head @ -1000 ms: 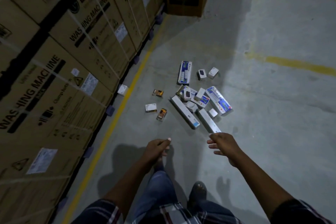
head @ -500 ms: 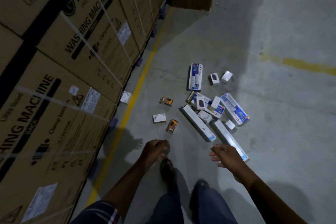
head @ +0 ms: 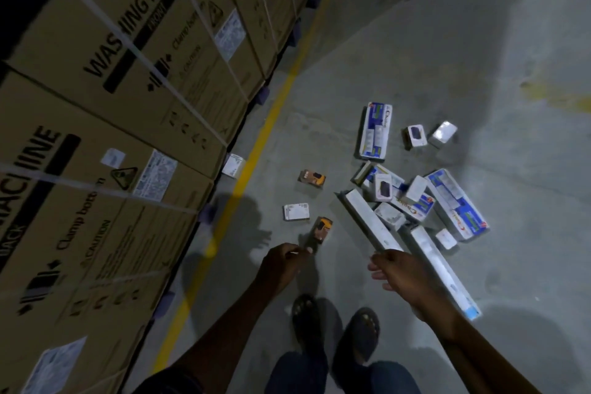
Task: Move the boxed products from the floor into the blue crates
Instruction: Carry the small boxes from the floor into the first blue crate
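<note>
The big brown cardboard washing machine boxes stand like a wall on the left. Beside that wall runs a yellow painted line, and past the line the grey concrete floor is bare and wide. Farther from the wall, a heap of small white and blue product boxes lies close together, with hardly any gaps. Between the wall and the heap lie only a flat white box and two little orange boxes, set well apart. A small white box sits against the wall's foot.
</note>
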The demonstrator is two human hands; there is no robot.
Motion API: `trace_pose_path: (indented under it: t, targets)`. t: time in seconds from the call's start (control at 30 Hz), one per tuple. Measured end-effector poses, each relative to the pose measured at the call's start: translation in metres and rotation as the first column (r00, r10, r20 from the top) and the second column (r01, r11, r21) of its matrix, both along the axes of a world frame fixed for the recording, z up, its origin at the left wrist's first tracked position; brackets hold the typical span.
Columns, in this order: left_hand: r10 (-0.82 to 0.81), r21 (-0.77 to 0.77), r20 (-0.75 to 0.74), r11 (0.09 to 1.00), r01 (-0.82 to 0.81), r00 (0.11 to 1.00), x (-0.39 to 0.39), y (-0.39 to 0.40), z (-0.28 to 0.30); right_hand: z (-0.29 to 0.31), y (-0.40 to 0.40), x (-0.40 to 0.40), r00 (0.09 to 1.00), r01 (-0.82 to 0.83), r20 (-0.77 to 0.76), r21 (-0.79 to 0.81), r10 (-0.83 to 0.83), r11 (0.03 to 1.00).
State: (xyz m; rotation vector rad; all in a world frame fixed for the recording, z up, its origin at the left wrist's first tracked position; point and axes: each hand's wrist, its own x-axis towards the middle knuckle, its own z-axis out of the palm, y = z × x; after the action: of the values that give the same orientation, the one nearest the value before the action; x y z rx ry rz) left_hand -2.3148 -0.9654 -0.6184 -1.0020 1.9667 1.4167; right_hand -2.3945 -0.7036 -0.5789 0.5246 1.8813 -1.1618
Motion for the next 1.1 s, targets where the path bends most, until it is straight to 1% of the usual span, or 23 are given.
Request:
trace_pose_path:
  t: [0.1, 0.2, 0.3, 0.4, 0.53, 0.8, 0.87, 0.93, 1.0, 1.07, 1.1]
  targets:
    - [-0.04, -0.105, 0.004, 0.994, 0.04, 0.999, -0.012, -0.004, -0.042, -0.043, -0.011, -0.011, 0.999, 0.032, 0.011, -0.024, -0.032, 0.999]
    - [-0.005, -0.13, 0.0, 0.992, 0.005, 1.0, -0.024, -0.012, -0.086, -0.089, -0.023, -0.018, 1.0, 0.024, -0.004, -0.046, -0.024, 0.999]
    - [0.014, -0.175, 0.014, 0.984, -0.012, 1.0, -0.034, -0.024, -0.145, -0.14, -0.032, -0.022, 0.999, 0.041, -0.019, -0.076, -0.042, 0.996]
    - [0.061, -0.245, 0.004, 0.968, -0.059, 0.998, -0.043, -0.038, -0.204, -0.192, -0.043, -0.027, 0.998, 0.066, 0.002, -0.1, -0.066, 0.993]
    - [0.099, -0.283, -0.007, 0.954, -0.097, 0.995, -0.061, -0.048, -0.271, -0.263, -0.058, -0.033, 0.991, 0.131, 0.036, -0.117, -0.128, 0.984]
    - [0.002, -0.297, -0.153, 0.954, -0.048, 0.988, -0.091, -0.062, -0.394, -0.401, -0.082, -0.048, 0.978, 0.206, 0.07, -0.149, -0.198, 0.967]
    - [-0.034, -0.288, -0.189, 0.958, -0.022, 0.981, -0.098, -0.068, -0.427, -0.431, -0.086, -0.05, 0.976, 0.215, 0.075, -0.164, -0.205, 0.963]
    - [-0.096, -0.276, -0.209, 0.961, 0.035, 0.973, -0.102, -0.072, -0.456, -0.458, -0.09, -0.054, 0.963, 0.267, 0.092, -0.174, -0.254, 0.948]
    - [-0.168, -0.373, -0.208, 0.924, 0.081, 0.963, -0.103, -0.082, -0.497, -0.483, -0.095, -0.056, 0.946, 0.322, 0.106, -0.175, -0.307, 0.931]
    - [-0.297, -0.535, -0.123, 0.824, 0.188, 0.947, -0.107, -0.093, -0.542, -0.507, -0.097, -0.057, 0.936, 0.349, 0.098, -0.163, -0.337, 0.923]
    - [-0.385, -0.599, -0.053, 0.75, 0.279, 0.922, -0.112, -0.092, -0.545, -0.518, -0.098, -0.056, 0.934, 0.357, 0.085, -0.155, -0.348, 0.921]
